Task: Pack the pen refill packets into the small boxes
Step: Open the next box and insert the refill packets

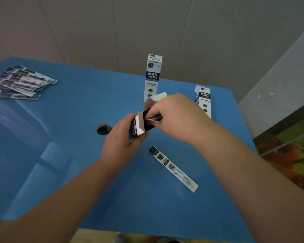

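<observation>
The left hand is gripping an open small box, its mouth tilting up and away, while the right hand is pinching a refill packet at that opening. A spare packet is lying diagonally nearby; the upright box is showing "刷题笔 中性替芯".

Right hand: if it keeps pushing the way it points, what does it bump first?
Probably the open box in the left hand; the right hand fingers already pinch a packet at its mouth.
</observation>
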Motion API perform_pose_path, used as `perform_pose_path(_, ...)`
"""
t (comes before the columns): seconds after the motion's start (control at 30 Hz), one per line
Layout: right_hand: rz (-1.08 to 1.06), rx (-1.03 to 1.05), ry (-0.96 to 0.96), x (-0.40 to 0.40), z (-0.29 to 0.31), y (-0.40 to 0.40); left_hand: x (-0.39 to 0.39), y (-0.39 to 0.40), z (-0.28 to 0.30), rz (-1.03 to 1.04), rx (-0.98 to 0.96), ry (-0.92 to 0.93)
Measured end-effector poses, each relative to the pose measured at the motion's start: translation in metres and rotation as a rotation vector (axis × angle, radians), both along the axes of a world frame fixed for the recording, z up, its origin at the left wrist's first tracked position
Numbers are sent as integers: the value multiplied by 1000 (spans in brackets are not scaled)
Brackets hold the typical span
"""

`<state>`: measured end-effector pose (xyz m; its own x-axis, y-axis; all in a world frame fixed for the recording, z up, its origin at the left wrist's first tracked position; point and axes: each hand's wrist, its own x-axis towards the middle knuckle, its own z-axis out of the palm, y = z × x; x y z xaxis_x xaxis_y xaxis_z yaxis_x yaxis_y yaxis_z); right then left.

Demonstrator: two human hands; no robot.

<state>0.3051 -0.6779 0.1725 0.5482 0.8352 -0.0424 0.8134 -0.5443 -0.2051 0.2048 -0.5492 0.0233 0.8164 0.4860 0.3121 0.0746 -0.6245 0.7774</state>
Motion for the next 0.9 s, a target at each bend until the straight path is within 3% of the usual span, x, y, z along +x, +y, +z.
perform_pose_path(0.23,-27,-157,-82,0,17,13,1,0,-2,17,28,-1)
perform_pose_path(0.4,-128,-267,35,-1,8,33,2,-2,1,14,6,12)
perform_pose_path(0.6,-96,-232,54,0,15,28,2,3,1,15,-12,26)
perform_pose_path(0.77,-86,-215,-62,-4,18,27,3,2,-1,9,7,19)
perform_pose_path(0.9,-205,-392,100,1,7,47,4,0,1,4,2,14)
